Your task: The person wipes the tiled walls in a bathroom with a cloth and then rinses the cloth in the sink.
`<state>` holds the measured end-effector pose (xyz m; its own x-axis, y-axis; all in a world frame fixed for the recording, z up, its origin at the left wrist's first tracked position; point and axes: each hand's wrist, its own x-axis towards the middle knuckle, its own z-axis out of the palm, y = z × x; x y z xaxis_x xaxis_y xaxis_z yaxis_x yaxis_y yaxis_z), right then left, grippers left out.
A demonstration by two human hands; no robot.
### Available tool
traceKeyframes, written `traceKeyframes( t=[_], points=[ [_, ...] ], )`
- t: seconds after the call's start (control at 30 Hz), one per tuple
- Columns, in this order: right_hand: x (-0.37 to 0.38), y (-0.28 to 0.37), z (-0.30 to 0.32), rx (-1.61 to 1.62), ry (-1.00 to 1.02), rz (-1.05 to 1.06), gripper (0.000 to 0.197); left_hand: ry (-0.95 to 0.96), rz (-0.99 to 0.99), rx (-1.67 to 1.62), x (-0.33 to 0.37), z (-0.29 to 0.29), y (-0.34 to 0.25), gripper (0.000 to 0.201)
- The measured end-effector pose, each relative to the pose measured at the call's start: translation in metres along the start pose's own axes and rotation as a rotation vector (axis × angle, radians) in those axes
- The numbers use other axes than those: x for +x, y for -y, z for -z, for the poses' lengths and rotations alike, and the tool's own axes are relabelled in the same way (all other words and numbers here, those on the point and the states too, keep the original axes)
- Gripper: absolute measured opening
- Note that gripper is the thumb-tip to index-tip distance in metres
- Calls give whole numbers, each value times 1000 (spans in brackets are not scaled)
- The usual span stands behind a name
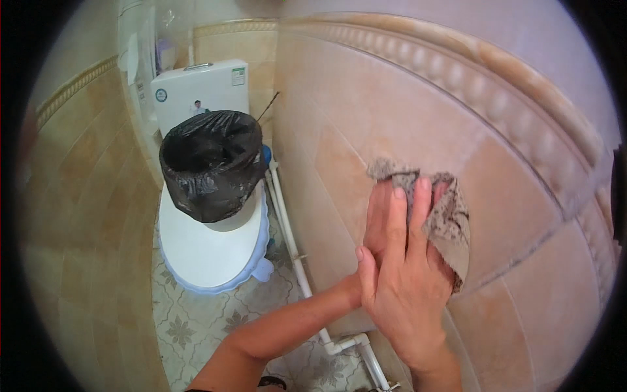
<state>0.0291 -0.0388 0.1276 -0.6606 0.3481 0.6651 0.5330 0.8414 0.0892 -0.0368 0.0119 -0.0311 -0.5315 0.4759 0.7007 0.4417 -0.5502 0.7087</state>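
Note:
A grey, dark-speckled cloth (pixel 450 219) is bunched against the tiled wall on my right. My left hand (pixel 375 219) presses it to the tiles, and a fold of the cloth curls up around that hand. Most of the left hand is hidden. On top lies my right hand (pixel 406 271), its fingers stretched out and its thumb apart, resting over the left hand with its fingertips at the cloth.
A bin with a black bag (pixel 212 163) stands on the closed white toilet lid (pixel 202 251). Behind it is the white cistern (pixel 222 88). White pipes (pixel 294 248) run low along the beige tiled wall (pixel 385 98). The floor (pixel 186 330) has patterned tiles.

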Motion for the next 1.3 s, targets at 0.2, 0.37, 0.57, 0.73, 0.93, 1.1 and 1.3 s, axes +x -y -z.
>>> traceKeyframes(
  t=[0.2, 0.37, 0.57, 0.73, 0.93, 1.1, 1.3],
  points=[
    [-19, 18, -24, 242, 280, -23, 71, -21, 92, 38, -31, 15, -36, 51],
    [-43, 7, 1, 705, 29, -211, 47, -11, 100, 46, -21, 29, -88, 53],
    [-37, 18, -5, 1521, 174, -863, 50, 81, 479, -63, -31, 73, -130, 57],
    [-48, 47, -3, 1715, 480, -1094, 31, 15, 517, 337, -64, 116, -148, 55],
    [-54, 76, 14, 1114, 633, -625, 29, -19, 885, 187, -43, 171, -232, 52],
    [-57, 76, 33, 1346, 672, -646, 27, -359, 1192, -352, -10, 195, -277, 49],
    [-6, 98, 89, 1502, 807, -842, 23, -424, 1060, -267, 6, 202, -303, 39]
  ],
)
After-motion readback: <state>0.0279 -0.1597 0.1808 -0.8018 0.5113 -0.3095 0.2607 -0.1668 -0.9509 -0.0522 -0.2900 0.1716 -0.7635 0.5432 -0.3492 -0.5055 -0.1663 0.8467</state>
